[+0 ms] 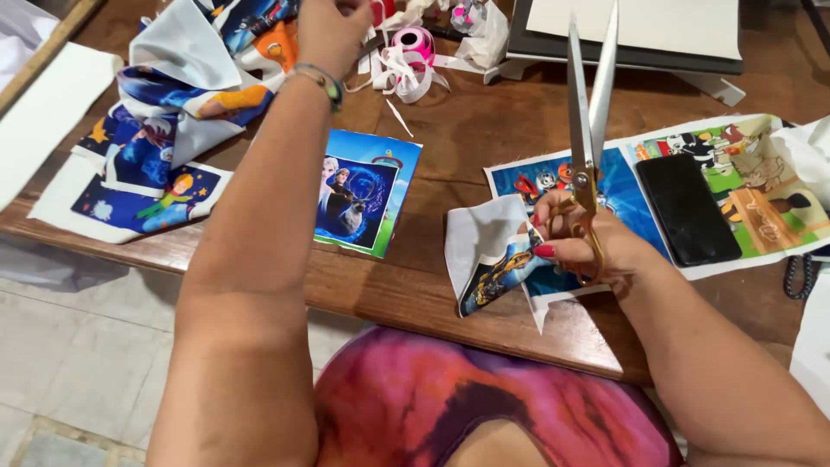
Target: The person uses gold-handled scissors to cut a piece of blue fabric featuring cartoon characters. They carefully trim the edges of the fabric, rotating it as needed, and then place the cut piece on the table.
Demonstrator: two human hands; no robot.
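Note:
My right hand (577, 246) grips large gold-handled scissors (588, 104), blades slightly apart and pointing away from me. Under that hand lies a folded piece of printed cartoon fabric (488, 259) on a strip of printed fabric (735, 186). My left hand (333, 26) reaches far across the wooden table (467, 147) toward a heap of printed fabric (203, 60) and ribbon at the top edge; its fingers are cut off by the frame. A beaded bracelet (324, 79) is on that wrist. A cut blue cartoon square (367, 190) lies between my arms.
A black phone (687, 207) rests on the fabric strip at right. Pink ribbon spool (415, 39) and white ribbon scraps (406, 78) sit at the back. A dark board with white sheet (631, 35) is at back right. More blue printed fabric (138, 186) hangs at the left table edge.

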